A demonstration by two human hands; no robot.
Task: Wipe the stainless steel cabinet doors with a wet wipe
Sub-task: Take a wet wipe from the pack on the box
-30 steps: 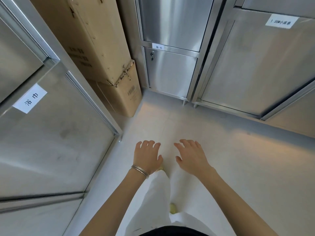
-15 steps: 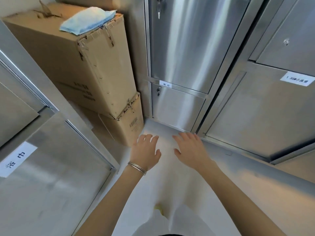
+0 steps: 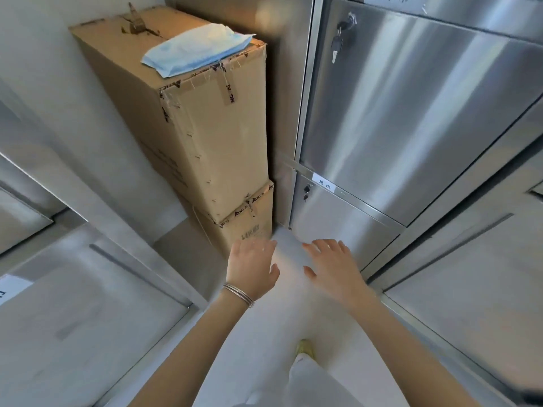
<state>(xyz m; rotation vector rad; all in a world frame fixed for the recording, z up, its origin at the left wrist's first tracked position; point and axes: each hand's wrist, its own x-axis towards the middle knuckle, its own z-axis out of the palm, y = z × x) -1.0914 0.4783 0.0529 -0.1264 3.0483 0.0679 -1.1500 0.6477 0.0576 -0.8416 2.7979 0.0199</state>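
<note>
Both hands are empty, fingers spread: the left hand [image 3: 252,267] and the right hand [image 3: 332,267] reach forward over the floor. The wet wipe pack [image 3: 194,49] lies on the tall cardboard box [image 3: 205,127], probably kept within reach beside the steel cabinet door [image 3: 411,113], not yet wiped.

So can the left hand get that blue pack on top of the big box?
Probably yes. The left hand is open and empty, the blue pack lies uncovered on the upper cardboard box, and nothing stands between them.
</note>
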